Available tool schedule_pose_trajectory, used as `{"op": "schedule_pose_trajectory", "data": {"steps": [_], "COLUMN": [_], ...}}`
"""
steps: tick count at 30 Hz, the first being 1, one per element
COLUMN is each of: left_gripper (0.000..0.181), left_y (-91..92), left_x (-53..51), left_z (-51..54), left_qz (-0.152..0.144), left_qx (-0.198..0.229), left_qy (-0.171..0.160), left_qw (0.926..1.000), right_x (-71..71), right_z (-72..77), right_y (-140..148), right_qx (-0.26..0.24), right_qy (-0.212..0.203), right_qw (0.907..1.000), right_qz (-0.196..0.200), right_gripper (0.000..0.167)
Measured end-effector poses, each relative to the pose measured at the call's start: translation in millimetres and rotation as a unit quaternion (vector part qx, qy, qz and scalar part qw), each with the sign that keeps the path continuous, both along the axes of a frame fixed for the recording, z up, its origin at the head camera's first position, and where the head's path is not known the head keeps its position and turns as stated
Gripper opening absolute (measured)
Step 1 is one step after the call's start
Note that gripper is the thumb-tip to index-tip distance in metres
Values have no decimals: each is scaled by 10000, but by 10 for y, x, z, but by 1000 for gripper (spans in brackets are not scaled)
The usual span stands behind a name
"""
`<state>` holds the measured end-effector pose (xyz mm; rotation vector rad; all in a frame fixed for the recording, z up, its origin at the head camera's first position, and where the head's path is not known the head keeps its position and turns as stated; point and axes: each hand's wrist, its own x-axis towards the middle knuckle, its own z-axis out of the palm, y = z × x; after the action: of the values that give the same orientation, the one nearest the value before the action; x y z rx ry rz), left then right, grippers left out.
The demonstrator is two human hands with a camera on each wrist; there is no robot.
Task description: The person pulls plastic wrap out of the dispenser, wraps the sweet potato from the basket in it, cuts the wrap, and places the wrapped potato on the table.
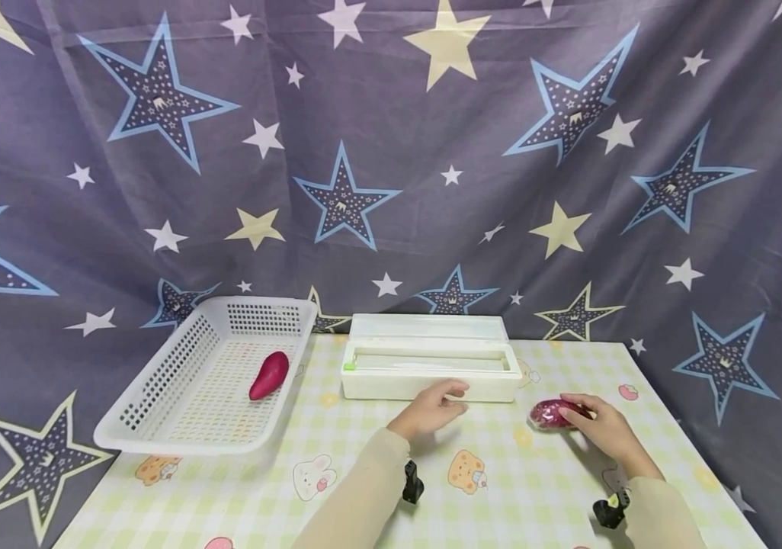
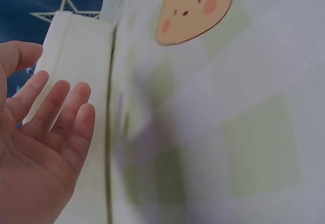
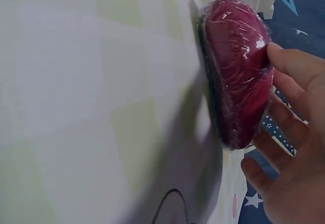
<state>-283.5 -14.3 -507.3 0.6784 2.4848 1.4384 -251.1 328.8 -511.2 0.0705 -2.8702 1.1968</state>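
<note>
A reddish-purple sweet potato [image 1: 547, 414] wrapped in clear plastic film lies on the right part of the table. My right hand [image 1: 607, 433] holds it from the right; in the right wrist view the thumb lies against the glossy wrapped sweet potato [image 3: 238, 71], with the other fingers loosely bent beside it. My left hand [image 1: 430, 409] hovers just before the white cling film dispenser [image 1: 425, 386], palm inward and fingers relaxed, holding nothing. The dispenser's lid [image 1: 428, 328] is raised, and a long roll slot shows inside.
A white perforated basket [image 1: 192, 446] stands at the left, with an unwrapped sweet potato [image 1: 270, 375] inside. The table wears a green checked cloth [image 1: 391, 511] with cartoon prints. Behind it hangs a dark star-patterned curtain [image 1: 377, 99].
</note>
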Motion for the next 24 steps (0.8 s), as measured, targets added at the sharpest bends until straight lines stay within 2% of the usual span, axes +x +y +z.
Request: {"op": "schedule_pose_trajectory", "data": {"steps": [4,8,14,17,24], "left_gripper": [39,35,29,27,27], "left_y": [-120,-289,-604,-792,-1237], "left_x": [-23,-78,-248,-343,-442], "left_z": [77,184,390,486,677], "left_qz": [-43,-82,-218,-62,370], "left_qx": [49,43,-31,-125,-381], "left_qy": [50,233,976,1235,1349], "left_qw": [10000,9997,9950,9923,9894], "right_x": [-7,-42,-161,-240,-377], "right_z": [55,136,250,302,404], "right_y": [8,-22,-180,-271,-506], "right_qx": [75,109,-33,-9,-92], "right_qy": [165,421,804,904,985], "right_qw": [9998,9990,9961,9947,9927], "right_qz": [31,137,374,486,683], "right_gripper": [56,54,45,43,40]}}
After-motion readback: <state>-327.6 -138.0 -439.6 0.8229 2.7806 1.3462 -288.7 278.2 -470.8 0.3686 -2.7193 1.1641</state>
